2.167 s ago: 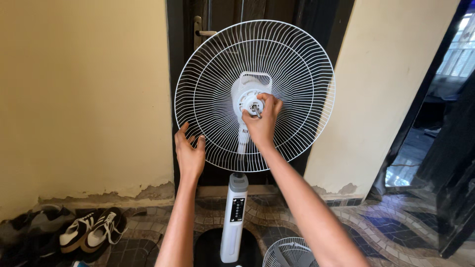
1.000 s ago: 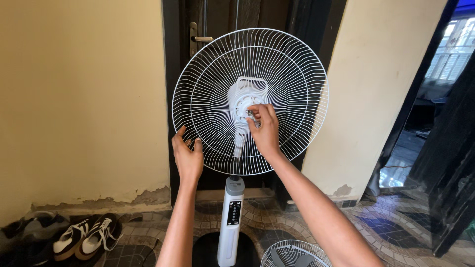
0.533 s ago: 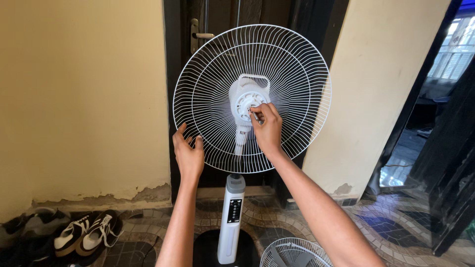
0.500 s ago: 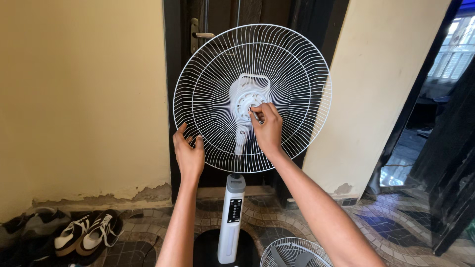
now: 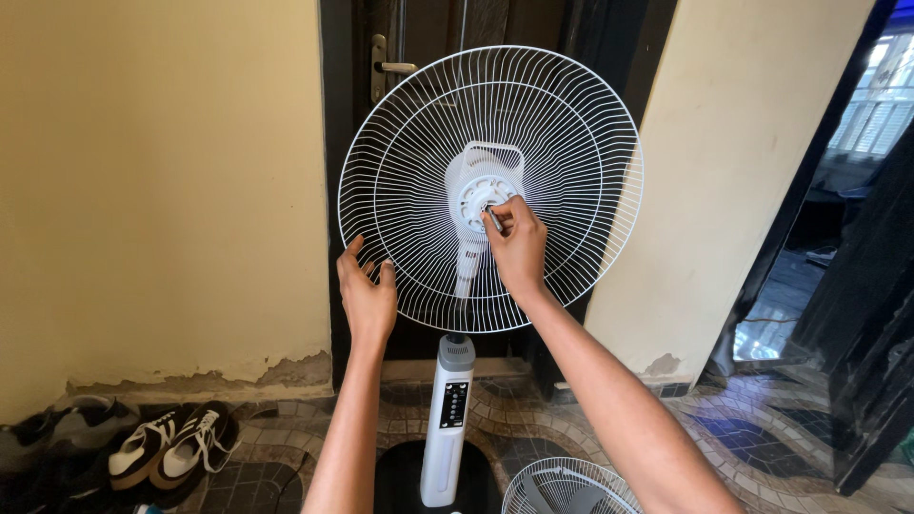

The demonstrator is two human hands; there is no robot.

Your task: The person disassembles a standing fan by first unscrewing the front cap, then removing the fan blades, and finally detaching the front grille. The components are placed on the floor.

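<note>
A white standing fan stands before me with its round rear wire grille [image 5: 571,124] mounted and no blades on it. My right hand [image 5: 519,249] is at the white motor hub [image 5: 473,195] in the grille's centre, with thumb and fingers pinched on the short metal shaft [image 5: 492,220] sticking out of it. My left hand [image 5: 367,300] grips the grille's lower left rim, fingers curled over the wires. The fan's white pole with a dark control panel [image 5: 450,409] drops to a black base.
A second white wire grille [image 5: 566,487] lies on the patterned tile floor at the bottom. Several shoes [image 5: 162,447] sit at the lower left against a yellow wall. Behind the fan is a dark door with a handle [image 5: 388,67]. An open doorway is at right.
My right hand has slid from covering the hub's centre to its lower right, fingers now pinched on the shaft. My left hand stays on the grille rim.
</note>
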